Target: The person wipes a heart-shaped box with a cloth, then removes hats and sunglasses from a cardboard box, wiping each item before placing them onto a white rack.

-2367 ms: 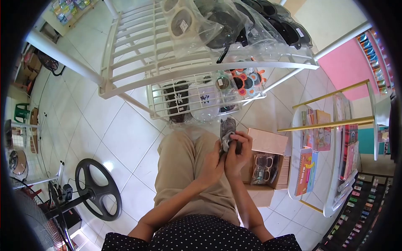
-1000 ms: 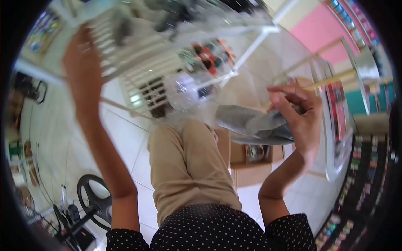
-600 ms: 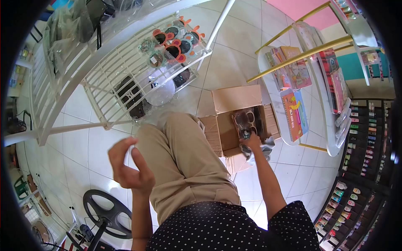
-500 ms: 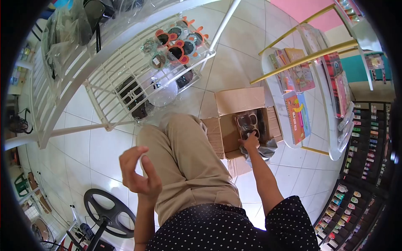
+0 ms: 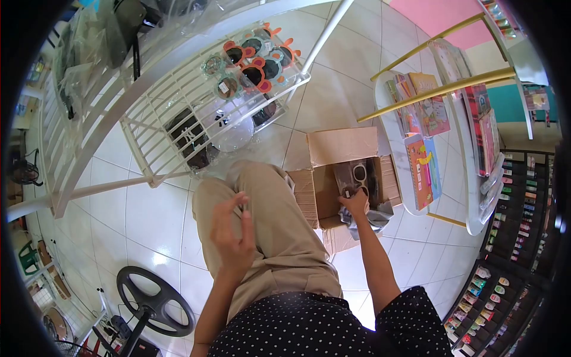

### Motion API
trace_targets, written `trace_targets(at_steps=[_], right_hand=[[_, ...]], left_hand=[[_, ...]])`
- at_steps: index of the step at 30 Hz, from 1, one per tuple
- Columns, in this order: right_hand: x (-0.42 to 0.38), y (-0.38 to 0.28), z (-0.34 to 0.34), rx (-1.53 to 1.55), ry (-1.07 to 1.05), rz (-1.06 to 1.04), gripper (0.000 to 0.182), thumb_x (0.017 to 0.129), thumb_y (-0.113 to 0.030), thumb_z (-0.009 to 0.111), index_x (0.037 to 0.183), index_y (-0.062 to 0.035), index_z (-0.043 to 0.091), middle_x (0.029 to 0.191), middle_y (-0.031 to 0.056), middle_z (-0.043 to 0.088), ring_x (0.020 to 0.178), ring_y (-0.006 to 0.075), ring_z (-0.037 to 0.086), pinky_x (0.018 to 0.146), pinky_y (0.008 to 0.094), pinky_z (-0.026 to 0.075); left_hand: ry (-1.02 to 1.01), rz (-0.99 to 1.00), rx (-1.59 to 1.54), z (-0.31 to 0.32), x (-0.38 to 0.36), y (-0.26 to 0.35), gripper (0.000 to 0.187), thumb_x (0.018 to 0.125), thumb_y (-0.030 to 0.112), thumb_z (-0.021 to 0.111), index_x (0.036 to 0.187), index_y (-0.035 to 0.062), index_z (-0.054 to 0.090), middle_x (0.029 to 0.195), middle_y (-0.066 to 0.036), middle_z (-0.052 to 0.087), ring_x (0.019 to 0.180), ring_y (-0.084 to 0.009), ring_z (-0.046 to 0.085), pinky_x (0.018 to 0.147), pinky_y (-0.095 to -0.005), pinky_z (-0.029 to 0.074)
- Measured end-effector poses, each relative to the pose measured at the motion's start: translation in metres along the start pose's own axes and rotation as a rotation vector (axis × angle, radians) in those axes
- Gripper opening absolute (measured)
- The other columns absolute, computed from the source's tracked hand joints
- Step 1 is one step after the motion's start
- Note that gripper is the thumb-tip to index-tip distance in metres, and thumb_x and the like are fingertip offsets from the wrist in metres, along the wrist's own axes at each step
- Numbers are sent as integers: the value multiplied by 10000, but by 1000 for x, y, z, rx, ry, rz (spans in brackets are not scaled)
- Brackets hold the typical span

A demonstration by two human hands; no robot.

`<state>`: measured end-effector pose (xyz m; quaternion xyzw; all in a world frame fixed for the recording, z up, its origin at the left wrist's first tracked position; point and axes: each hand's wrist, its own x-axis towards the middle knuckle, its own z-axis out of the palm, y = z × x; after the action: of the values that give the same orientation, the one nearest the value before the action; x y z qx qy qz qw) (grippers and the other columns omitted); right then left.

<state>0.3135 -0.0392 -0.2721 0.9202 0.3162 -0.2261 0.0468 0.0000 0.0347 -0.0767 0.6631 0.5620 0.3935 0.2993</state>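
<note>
While the right hand is down in the cardboard box on the floor, it's hard to see what's going on with it: the fingers curl onto a pair of glasses with pale frames lying near the middle of the box, but I can't tell whether they grip it or just touch it. A grey cloth is bunched just under that hand at the box's near edge, and the wrist covers part of it, so whether the hand also holds the cloth is anyone's guess. The rest of what's in the box is dark and wrapped in plastic, too small to make out.

The left hand hangs in the air over the tan trousers, fingers loosely spread and holding nothing.

Up top, a white wire rack has orange-framed sunglasses in clear bags at the far end of its lower shelf; the darker pairs further along sit behind the bars and glare, so details are lost. The upper shelf is cut off by the picture's edge. To the right of the box is a round white stand with books, partly cut off too.
</note>
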Motion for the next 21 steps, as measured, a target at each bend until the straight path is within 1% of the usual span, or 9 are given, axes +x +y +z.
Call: trace_targets(at_steps=[2, 7, 9, 12, 14, 15, 17, 18, 21], right_hand=[[-14, -9, -19, 151, 87, -158, 625, 469, -361, 734, 932, -15, 498, 892, 160, 572, 811, 299, 562, 702, 365, 445], [-83, -50, -76, 308, 106, -342, 580, 482, -323, 755, 904, -3, 520, 822, 143, 572, 746, 256, 566, 657, 343, 448], [-109, -67, -89, 372, 107, -420, 587, 479, -316, 762, 912, -5, 517, 797, 134, 568, 725, 241, 562, 644, 328, 447], [-141, -89, -107, 479, 47, -560, 621, 485, -300, 774, 960, -4, 505, 770, 104, 553, 699, 204, 554, 627, 309, 445], [-154, -99, -118, 620, -258, -618, 635, 507, -239, 780, 1023, -7, 491, 817, 88, 531, 700, 169, 541, 620, 285, 438], [-156, -103, -123, 620, -267, -632, 635, 507, -239, 780, 1023, -7, 491, 817, 88, 531, 700, 169, 541, 620, 285, 438], [-156, -110, -136, 951, -465, -619, 581, 552, -121, 756, 1056, -19, 486, 870, 70, 499, 745, 136, 517, 660, 253, 431], [-159, -114, -152, 1175, -671, -501, 511, 593, -15, 702, 1056, -23, 487, 904, 65, 480, 799, 122, 498, 720, 242, 425], [-156, -118, -158, 1354, -567, -647, 481, 617, 30, 661, 1060, -8, 477, 924, 69, 489, 839, 123, 497, 765, 252, 422]], left_hand=[[-103, -92, -91, 17, -10, -9, 304, 762, 36, 497, 1058, -24, 465, 922, -162, 548, 861, -260, 528, 761, -318, 407], [-371, -330, -465, 76, -40, -25, 506, 821, 199, 488, 1226, -21, 279, 1074, -208, 493, 1011, -284, 487, 842, -336, 373], [-512, -615, -861, 95, -44, -23, 632, 847, 180, 478, 1309, 38, 72, 1218, -203, 366, 1098, -199, 414, 864, -304, 354], [-445, -583, -862, 110, -51, -24, 648, 852, 171, 472, 1305, 33, 30, 1225, -213, 341, 1111, -207, 395, 873, -300, 354], [-337, -533, -964, 103, -43, -21, 582, 862, 174, 450, 1285, 16, 83, 1186, -179, 389, 1066, -186, 427, 847, -283, 375], [-247, -480, -1068, 98, -37, -20, 522, 871, 177, 428, 1266, -1, 137, 1146, -145, 437, 1020, -165, 460, 820, -267, 397], [-223, -509, -1132, 82, -27, -21, 497, 872, 146, 418, 1260, -4, 145, 1123, -129, 446, 999, -154, 465, 815, -259, 401], [-214, -537, -1203, 75, -22, -21, 474, 873, 115, 408, 1254, -6, 154, 1100, -112, 455, 979, -143, 471, 810, -250, 406], [-201, -414, -1269, 57, -8, -18, 475, 870, 96, 406, 1261, 0, 155, 1093, -100, 462, 983, -138, 469, 819, -244, 400]])
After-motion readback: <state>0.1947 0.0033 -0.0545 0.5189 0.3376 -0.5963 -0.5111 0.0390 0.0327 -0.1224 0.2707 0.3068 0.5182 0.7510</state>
